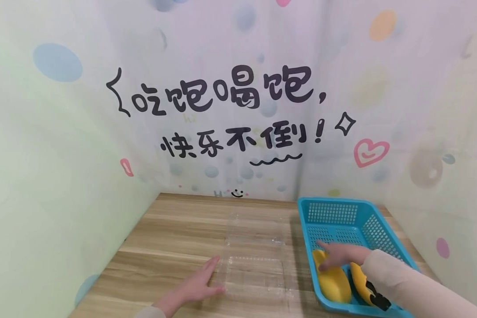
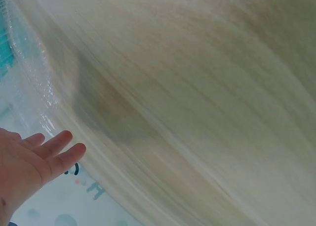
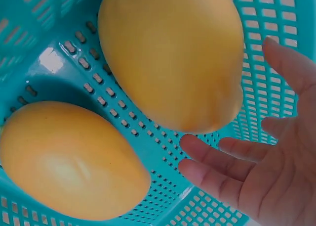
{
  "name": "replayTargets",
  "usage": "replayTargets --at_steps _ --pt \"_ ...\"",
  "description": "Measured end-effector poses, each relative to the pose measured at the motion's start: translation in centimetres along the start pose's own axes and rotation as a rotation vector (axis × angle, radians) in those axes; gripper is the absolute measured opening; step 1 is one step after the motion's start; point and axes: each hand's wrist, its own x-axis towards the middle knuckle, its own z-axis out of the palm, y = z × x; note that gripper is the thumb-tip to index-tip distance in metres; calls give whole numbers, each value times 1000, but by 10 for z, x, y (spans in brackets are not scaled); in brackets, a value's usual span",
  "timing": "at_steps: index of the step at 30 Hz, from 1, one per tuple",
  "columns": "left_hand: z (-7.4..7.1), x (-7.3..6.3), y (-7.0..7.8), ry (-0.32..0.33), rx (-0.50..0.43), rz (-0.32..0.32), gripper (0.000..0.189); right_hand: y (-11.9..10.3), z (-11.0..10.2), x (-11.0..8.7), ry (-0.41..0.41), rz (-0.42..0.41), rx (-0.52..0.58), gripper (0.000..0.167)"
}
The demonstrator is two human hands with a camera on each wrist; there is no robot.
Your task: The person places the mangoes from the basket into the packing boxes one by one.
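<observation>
My right hand (image 1: pixel 343 255) is inside the blue basket (image 1: pixel 305 232), over the far end of a yellow mango (image 1: pixel 335 285). In the right wrist view its fingers are spread and lie close to the rounded end of that mango (image 3: pixel 170 58), not curled round it. A second mango (image 3: pixel 74 161) lies beside it in the basket, partly covered by my forearm in the head view. My left hand (image 1: pixel 196 282) is at the left side of a clear plastic box (image 1: pixel 254 278), fingers extended and thumb apart, holding nothing. The box lies opened out flat, its two halves joined.
A wood-grain table (image 1: pixel 163 265) carries the box and the basket. Behind it hangs a pale printed curtain (image 1: pixel 230 44) with black lettering. A black piece (image 1: pixel 378 297) shows under my right sleeve, over the basket.
</observation>
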Motion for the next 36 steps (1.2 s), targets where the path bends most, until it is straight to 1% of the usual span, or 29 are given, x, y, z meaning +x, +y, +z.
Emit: replayTargets --at_steps 7,13,18,21,27,30,33,36 --pt "1 0 -2 -22 30 -20 92 -2 5 3 -55 67 7 77" --pt "0 -1 0 -47 36 -58 91 -4 6 2 -86 133 25 83" --pt "-1 -2 2 -59 38 -54 89 -4 9 0 -121 191 24 88" --pt "-2 -3 4 -62 35 -56 89 -2 13 2 -148 206 46 88" --pt "-3 -3 7 -82 23 -73 87 8 19 11 -186 269 101 87" --pt "-2 -2 8 -91 27 -79 87 12 20 14 -199 280 123 87" --pt "-2 -1 7 -104 30 -88 87 14 20 16 -199 296 173 85" --pt "-2 0 7 -118 23 -91 87 14 20 18 -177 327 237 85"
